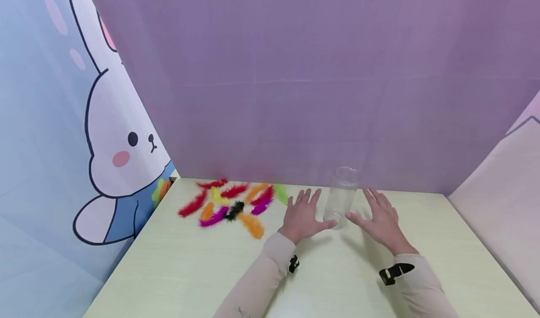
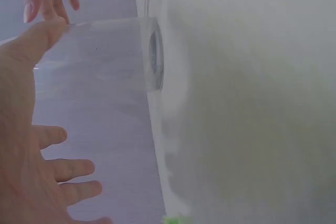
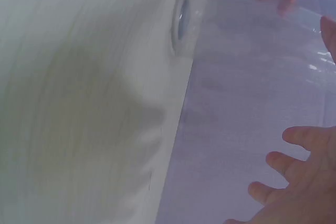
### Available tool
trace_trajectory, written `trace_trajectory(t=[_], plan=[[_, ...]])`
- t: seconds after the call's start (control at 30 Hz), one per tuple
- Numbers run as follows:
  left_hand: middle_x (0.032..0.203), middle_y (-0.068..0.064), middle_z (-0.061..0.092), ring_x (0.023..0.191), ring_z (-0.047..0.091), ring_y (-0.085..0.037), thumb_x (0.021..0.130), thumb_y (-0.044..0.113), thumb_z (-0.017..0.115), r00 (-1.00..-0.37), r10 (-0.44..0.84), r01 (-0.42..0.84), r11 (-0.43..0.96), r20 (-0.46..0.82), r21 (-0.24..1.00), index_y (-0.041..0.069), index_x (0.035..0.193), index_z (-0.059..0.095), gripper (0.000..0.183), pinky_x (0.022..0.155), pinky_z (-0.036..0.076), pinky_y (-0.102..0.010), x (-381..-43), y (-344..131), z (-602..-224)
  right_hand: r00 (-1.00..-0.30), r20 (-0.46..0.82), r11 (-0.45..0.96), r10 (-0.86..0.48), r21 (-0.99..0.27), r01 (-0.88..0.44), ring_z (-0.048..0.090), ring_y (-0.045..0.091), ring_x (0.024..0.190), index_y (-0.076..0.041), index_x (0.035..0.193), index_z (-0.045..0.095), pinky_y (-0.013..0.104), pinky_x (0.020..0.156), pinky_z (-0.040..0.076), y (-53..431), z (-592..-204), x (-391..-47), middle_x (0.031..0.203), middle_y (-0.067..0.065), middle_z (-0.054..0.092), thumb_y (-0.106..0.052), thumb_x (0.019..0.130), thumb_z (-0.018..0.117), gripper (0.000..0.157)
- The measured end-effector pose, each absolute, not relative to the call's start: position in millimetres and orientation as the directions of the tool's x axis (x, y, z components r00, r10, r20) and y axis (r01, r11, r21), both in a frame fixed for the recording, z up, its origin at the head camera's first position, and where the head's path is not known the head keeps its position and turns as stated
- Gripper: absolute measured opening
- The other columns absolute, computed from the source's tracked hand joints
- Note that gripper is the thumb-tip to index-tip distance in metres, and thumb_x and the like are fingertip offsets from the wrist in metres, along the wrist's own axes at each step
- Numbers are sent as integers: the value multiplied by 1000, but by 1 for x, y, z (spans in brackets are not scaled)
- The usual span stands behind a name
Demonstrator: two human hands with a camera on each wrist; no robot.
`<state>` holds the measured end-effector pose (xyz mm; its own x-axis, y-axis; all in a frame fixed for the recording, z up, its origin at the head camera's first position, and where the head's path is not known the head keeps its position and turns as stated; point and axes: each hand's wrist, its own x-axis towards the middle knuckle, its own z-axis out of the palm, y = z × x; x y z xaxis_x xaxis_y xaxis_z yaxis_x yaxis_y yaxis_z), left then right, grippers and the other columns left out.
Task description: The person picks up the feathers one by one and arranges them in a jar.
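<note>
A clear, see-through cylindrical jar (image 1: pixel 341 196) stands upright on the table near its back edge; its round base (image 2: pixel 154 53) shows in the left wrist view. On its left side my left hand (image 1: pixel 302 218) is spread, fingers straight and thumb pointing toward the jar's lower part. My right hand (image 1: pixel 381 222) mirrors it on the right side, thumb stretched toward the jar. Neither hand grips it. In the right wrist view the jar (image 3: pixel 241 24) lies between the spread right fingers (image 3: pixel 302 137) and the other hand's fingertips.
Several loose fluffy feathers lie on the table's back left, among them a red feather (image 1: pixel 193 203), an orange feather (image 1: pixel 251 225) and a black feather (image 1: pixel 235 210). A purple cloth (image 1: pixel 270 83) hangs behind the pale table (image 1: pixel 177 271).
</note>
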<state>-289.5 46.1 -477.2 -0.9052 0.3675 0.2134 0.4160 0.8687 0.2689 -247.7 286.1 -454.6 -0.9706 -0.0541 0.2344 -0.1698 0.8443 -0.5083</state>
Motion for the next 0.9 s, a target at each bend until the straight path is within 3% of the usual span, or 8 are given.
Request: trace_trajectory(t=[0.2,0.43,0.7,0.9], plan=[[149,-5,58,137,56,-24,87,68,66,-877,373,463,827,304,320,19,156,41,88,111,45,-49,-282,45,-485,-982,187,726,-25,-672,-146,23,51,151,-6,162,23,74,114,21,279,-456,-247,165,26,26,-52,91,71,98],[138,-6,65,121,65,-27,87,52,75,-894,341,443,764,290,469,19,151,47,77,105,50,-43,-274,45,-485,-989,151,565,-5,-815,-127,29,45,151,-13,162,25,72,114,25,271,-461,-248,164,19,33,-44,93,73,89],[119,-2,70,106,68,-22,88,45,76,-897,327,434,777,296,456,19,137,59,58,94,54,-39,-265,40,-487,-978,206,430,-33,-881,-200,36,43,148,-4,158,29,67,118,24,261,-469,-255,158,23,40,-27,92,77,85],[104,1,74,91,68,-17,87,43,77,-892,337,442,793,303,420,19,122,69,43,82,55,-32,-261,33,-482,-978,209,396,-27,-896,-202,38,42,147,-3,156,31,66,119,23,255,-474,-259,156,21,43,-25,91,79,83]])
